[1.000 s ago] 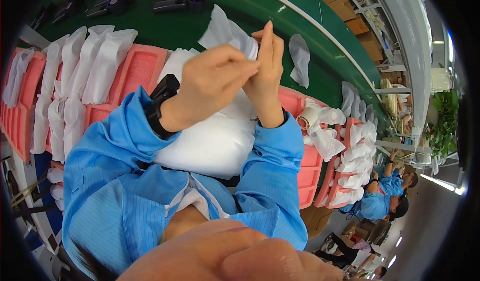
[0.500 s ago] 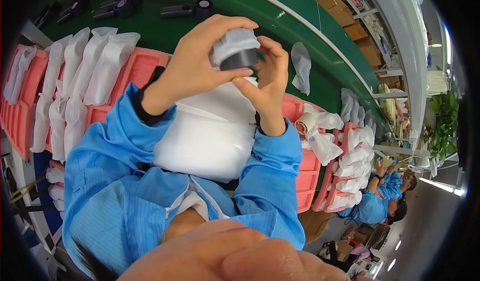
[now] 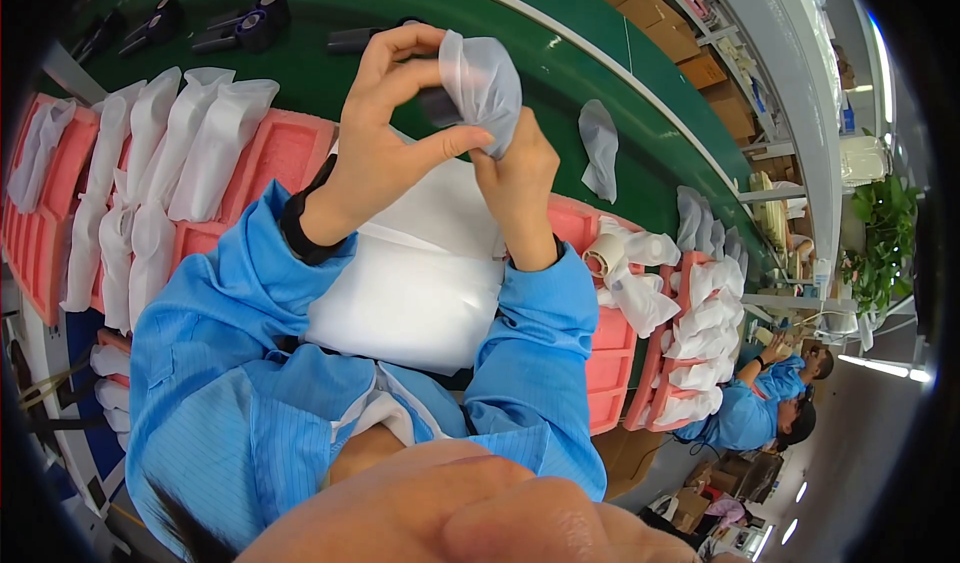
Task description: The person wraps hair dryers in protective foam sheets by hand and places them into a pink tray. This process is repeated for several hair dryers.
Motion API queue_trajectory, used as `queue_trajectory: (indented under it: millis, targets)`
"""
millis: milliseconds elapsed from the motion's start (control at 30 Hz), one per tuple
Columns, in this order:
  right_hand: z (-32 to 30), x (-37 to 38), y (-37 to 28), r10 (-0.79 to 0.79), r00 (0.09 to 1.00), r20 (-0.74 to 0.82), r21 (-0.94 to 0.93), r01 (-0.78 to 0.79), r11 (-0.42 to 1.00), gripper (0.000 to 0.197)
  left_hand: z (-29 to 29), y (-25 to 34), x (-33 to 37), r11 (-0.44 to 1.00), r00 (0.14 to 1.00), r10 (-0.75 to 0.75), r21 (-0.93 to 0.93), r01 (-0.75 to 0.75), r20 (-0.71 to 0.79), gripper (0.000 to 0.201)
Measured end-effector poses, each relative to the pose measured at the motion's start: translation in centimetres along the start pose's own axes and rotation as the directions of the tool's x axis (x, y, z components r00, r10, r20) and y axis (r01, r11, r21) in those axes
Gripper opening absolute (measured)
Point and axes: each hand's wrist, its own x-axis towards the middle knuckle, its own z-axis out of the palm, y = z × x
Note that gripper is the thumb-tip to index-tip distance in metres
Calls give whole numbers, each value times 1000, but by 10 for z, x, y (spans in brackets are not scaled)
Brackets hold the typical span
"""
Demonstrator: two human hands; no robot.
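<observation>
A dark grey cylindrical part [image 3: 438, 109], partly covered by a translucent white bag [image 3: 484, 85], is held up above the bench. My left hand [image 3: 378, 128] curls around the part and the bag, with its thumb pressed on the bag's lower edge. My right hand [image 3: 522, 178] is closed, pinching the bag's lower end between thumb and fingers. Below both hands lies a stack of white bags or sheets [image 3: 405, 308] close to my body. The covered end of the part cannot be seen through the bag.
Pink foam trays [image 3: 285, 158] with wrapped items [image 3: 215, 153] stand at left; more wrapped pieces [image 3: 705, 328] and a tape roll [image 3: 604, 253] lie at right. Dark handheld devices [image 3: 262, 23] rest on the green bench [image 3: 540, 73], as does a loose bag [image 3: 598, 148]. Co-workers [image 3: 760, 408] sit far right.
The part has been turned, so its dark end now points left and the bag faces right. My right hand has gone from spread around it to pinching the bag's lower end.
</observation>
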Motion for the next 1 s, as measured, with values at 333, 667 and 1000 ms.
queue_trajectory:
  millis: [333, 667, 1000]
  targets:
    - [-21, 4, -6, 135, 789, 600, 599, -554, 578, 34, -22, -22, 19, 991, 986, -63, 108, 80, -154, 16]
    - [18, 18, 184, 564, 762, 319, -346, -460, 818, 45, 49, -41, -37, 971, 898, -104, 239, -1, 427, 21]
    - [120, 79, 129, 223, 904, 364, -136, -185, 973, 73, 64, -58, -88, 925, 718, -174, 362, -116, 674, 32]
